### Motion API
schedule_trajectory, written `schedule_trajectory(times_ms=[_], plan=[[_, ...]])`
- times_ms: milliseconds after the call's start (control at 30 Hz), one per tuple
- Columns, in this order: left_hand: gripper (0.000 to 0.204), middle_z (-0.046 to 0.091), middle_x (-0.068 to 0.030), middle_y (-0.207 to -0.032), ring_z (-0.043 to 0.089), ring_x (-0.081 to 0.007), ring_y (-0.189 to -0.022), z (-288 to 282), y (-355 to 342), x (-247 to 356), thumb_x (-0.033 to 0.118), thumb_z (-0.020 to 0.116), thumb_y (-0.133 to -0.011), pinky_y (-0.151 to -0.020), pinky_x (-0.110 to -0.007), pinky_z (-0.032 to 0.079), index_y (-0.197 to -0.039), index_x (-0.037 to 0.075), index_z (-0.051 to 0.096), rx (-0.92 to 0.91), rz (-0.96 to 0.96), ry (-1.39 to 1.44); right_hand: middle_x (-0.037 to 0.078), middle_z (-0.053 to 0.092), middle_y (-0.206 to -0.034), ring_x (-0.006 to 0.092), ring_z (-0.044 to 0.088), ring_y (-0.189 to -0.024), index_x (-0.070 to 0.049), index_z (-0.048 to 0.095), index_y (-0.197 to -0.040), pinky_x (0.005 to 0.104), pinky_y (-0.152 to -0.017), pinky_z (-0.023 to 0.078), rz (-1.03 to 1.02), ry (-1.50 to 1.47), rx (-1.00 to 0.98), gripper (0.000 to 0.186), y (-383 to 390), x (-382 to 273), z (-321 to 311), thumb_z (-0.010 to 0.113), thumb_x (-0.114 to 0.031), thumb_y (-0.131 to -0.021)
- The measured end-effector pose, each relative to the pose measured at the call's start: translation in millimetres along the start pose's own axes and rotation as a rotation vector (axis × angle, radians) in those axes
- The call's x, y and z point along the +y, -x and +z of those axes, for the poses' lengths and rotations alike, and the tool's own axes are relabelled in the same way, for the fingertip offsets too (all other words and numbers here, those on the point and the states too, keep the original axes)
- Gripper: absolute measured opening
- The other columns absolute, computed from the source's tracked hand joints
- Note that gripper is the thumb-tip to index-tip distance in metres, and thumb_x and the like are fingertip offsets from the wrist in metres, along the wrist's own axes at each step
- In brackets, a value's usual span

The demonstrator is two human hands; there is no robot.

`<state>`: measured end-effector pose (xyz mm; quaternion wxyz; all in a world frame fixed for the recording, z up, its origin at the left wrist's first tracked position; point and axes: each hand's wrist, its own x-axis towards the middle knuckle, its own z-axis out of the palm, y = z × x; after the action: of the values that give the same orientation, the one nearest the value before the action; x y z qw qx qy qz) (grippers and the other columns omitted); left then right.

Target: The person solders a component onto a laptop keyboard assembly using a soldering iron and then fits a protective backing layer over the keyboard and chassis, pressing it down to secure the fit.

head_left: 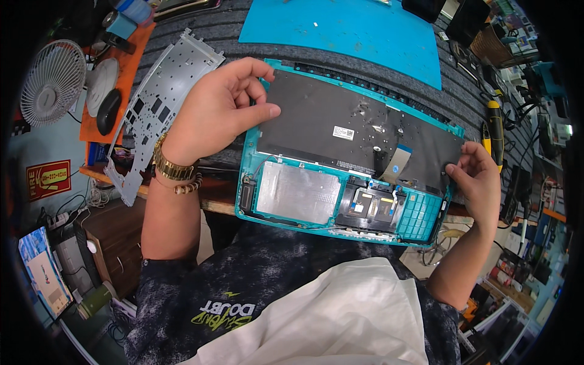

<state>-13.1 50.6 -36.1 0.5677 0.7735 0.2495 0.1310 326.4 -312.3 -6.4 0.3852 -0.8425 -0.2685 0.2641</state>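
Observation:
A teal laptop top case (248, 159), its inner side facing up, rests at the near edge of the bench. Across its upper part lies a laptop keyboard (310, 115), black back upward, with a pale label and a flat ribbon cable (396, 163). My left hand (222, 100) is closed at the keyboard's left end, thumb on the black back and index finger at the far corner. At the opposite end, my right hand (477, 176) pinches the right edge between thumb and fingers. Below the keyboard sit a silver plate (297, 191) and the touchpad's underside (371, 205).
A perforated silver metal plate (159, 100) leans left of my left forearm. Farther off lies a blue mat (340, 33) on the grey ribbed bench cover. Yellow-and-black tools (494, 125) lie at the right. A white fan (53, 82) and a black mouse (109, 112) are at far left.

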Motion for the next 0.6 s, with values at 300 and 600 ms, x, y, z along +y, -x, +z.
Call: schedule_trajectory(times_ms=[300,600], plan=[[0.043,0.073,0.0036,-0.098,0.061,0.0011,-0.080,-5,1,2,-0.003,0.090,-0.101,-0.068,-0.019,0.048,-0.139,0.000,0.070,-0.035,-0.055,0.000,-0.005,0.065,-0.097,0.0037,0.062,-0.089,-0.001,0.069,-0.135,0.0214,-0.079,0.050,-0.016,0.003,0.001,0.040,-2,6,-4,0.085,0.006,-0.100],[0.046,0.074,0.0031,-0.100,0.061,0.0019,-0.080,-7,2,2,-0.001,0.093,-0.099,-0.069,-0.017,0.050,-0.139,0.000,0.071,-0.054,-0.013,-0.063,-0.006,0.065,-0.096,0.0027,0.061,-0.086,-0.003,0.068,-0.135,0.0209,-0.073,0.046,0.003,-0.015,-0.009,0.040,-2,7,-6,0.085,0.006,-0.101]])
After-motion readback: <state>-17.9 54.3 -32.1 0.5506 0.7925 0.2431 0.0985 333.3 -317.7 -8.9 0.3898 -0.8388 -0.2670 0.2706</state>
